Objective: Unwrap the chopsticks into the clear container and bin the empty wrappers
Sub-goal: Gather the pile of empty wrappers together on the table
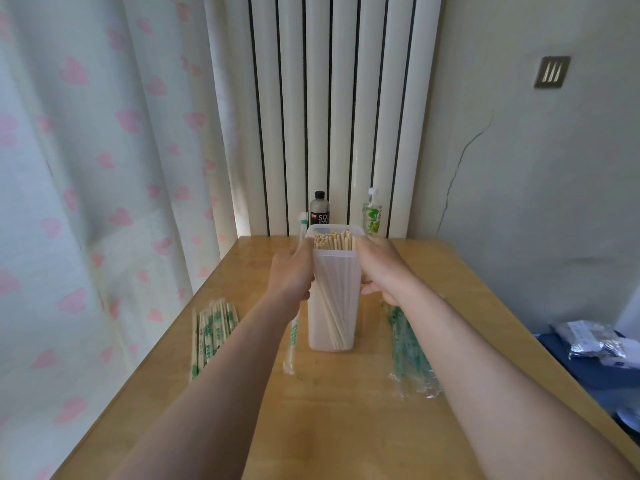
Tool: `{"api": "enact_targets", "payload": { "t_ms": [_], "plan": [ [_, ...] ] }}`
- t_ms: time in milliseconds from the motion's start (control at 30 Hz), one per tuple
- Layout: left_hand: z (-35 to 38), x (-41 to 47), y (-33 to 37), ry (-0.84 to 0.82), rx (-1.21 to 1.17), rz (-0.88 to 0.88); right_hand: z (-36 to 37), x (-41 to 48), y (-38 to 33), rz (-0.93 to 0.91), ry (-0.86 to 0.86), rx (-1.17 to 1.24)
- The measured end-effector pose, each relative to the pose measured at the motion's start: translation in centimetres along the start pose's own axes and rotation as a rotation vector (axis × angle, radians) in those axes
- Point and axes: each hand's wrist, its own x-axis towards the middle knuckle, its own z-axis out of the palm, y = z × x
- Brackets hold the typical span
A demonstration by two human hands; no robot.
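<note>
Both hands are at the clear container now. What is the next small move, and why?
Probably the left hand should carry the wrapper it grips, which looks empty, to the empty wrappers lying right of the clear container. No bin is in view, and wrapped chopsticks lie on the left, not yet opened.

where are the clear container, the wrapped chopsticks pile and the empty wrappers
clear container (320,329): head view, lower front wall
wrapped chopsticks pile (211,336): head view, pile's middle
empty wrappers (403,358): head view, heap's middle

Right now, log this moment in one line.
left hand: grips held wrapper | right hand: grips clear container | chopsticks: standing inside | wrapped pile: container's left | empty wrappers: container's right
</note>
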Motion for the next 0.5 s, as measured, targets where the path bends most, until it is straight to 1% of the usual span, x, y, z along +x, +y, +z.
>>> {"api": "enact_targets", "payload": {
  "t_ms": [67,133,200,333,400,500],
  "plan": [
    [0.3,-0.7,0.1,0.006,0.056,0.117,-0.2,-0.2,0.5,0.0,0.06,0.092],
    [0.7,-1.4,0.7,0.001,0.152,0.266,-0.3,-0.4,1.0,0.033,0.099,0.249],
    [0.9,-1.7,1.7,-0.003,0.224,0.353,-0.3,-0.9,1.1,0.051,0.109,0.357],
    [0.4,-1.8,2.7,0.011,0.223,0.33,-0.7,-1.5,0.5,0.019,0.11,0.376],
    [0.0,-2.2,2.7,0.007,0.23,0.342,-0.7,-1.6,-0.1,0.0,0.131,0.317],
    [-0.9,-2.0,2.4,0.008,0.166,0.314,-0.5,-2.1,-1.1,-0.05,0.115,0.195]
  ]
}}
